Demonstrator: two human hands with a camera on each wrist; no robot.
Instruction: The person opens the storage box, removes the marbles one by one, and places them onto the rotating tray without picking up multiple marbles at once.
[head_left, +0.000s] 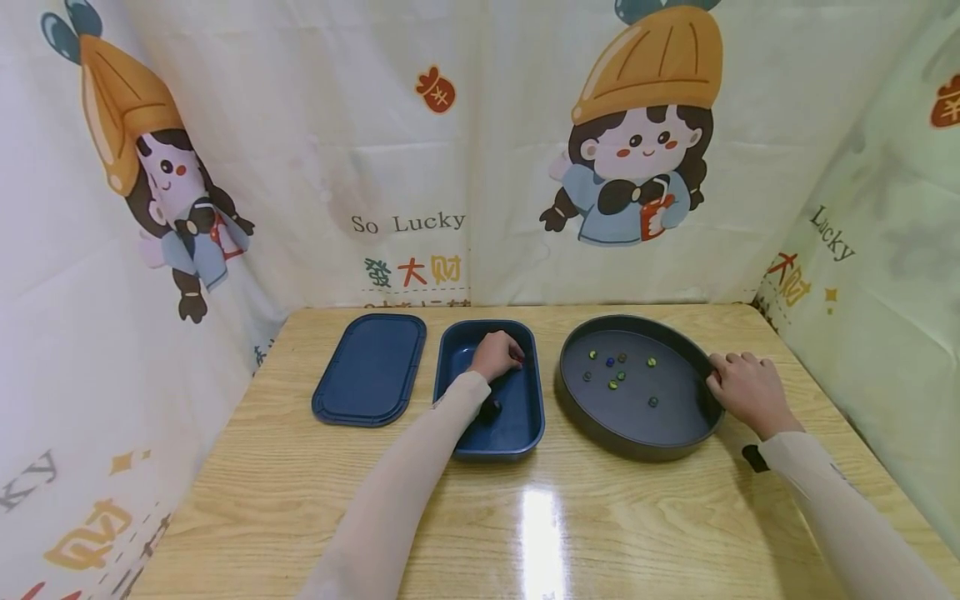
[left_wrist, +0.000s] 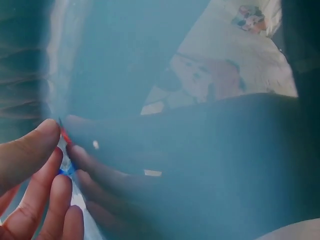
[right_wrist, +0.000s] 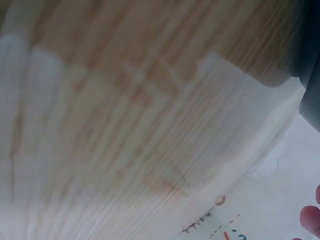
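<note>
My left hand [head_left: 497, 356] reaches into the blue rectangular tray [head_left: 536, 417], at its right wall. In the left wrist view, its thumb and index finger pinch a small glass marble with a red streak [left_wrist: 66, 136], mostly hidden by the fingertips. A bit of blue [left_wrist: 66, 171] shows beside the lower fingers, too small to make out. My right hand [head_left: 750, 392] grips the right rim of a round dark pan [head_left: 637, 437]; only fingertips [right_wrist: 311, 220] appear in the right wrist view. Several marbles, among them a yellow one [head_left: 652, 362] and a blue one [head_left: 611, 362], lie apart inside the pan.
A flat blue lid [head_left: 371, 371] lies on the wooden table [head_left: 300, 517], left of the tray. Something dark [head_left: 491, 408] is partly hidden under my left wrist. Printed curtains [head_left: 510, 167] stand behind the table and at both sides.
</note>
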